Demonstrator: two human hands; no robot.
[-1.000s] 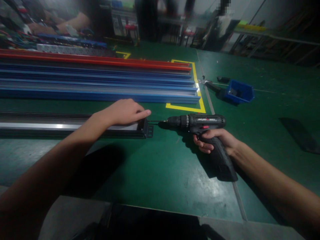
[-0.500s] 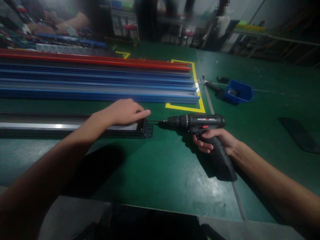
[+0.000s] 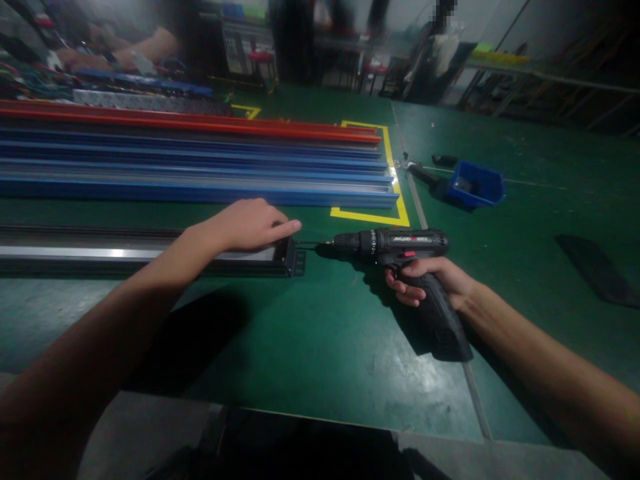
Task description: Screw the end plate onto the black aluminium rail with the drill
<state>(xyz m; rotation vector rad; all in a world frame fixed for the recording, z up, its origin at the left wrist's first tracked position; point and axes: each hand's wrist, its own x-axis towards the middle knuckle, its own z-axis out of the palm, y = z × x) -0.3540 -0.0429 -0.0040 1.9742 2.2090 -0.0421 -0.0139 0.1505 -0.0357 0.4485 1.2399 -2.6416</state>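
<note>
Wrapped round the pistol grip of a black cordless drill (image 3: 413, 243) is my right hand (image 3: 425, 280), its fingers at the trigger. The drill lies level and points left. Its long thin bit (image 3: 313, 244) reaches the end cap (image 3: 289, 257) of a long black metal channel (image 3: 125, 253) with a silver strip inside. My left hand (image 3: 250, 223) is closed over the channel near this end, thumb stretched toward the bit's tip; its other fingers are partly hidden on the far side. A small slotted bracket (image 3: 300, 263) juts from the end cap.
Blue channels (image 3: 200, 183) and a red one (image 3: 200, 120) lie behind, their ends within yellow tape (image 3: 370, 217). A blue bin (image 3: 477, 183) stands to the right. A dark flat object (image 3: 595, 267) lies farther right. Another person's hands (image 3: 140, 50) are among wires at upper left.
</note>
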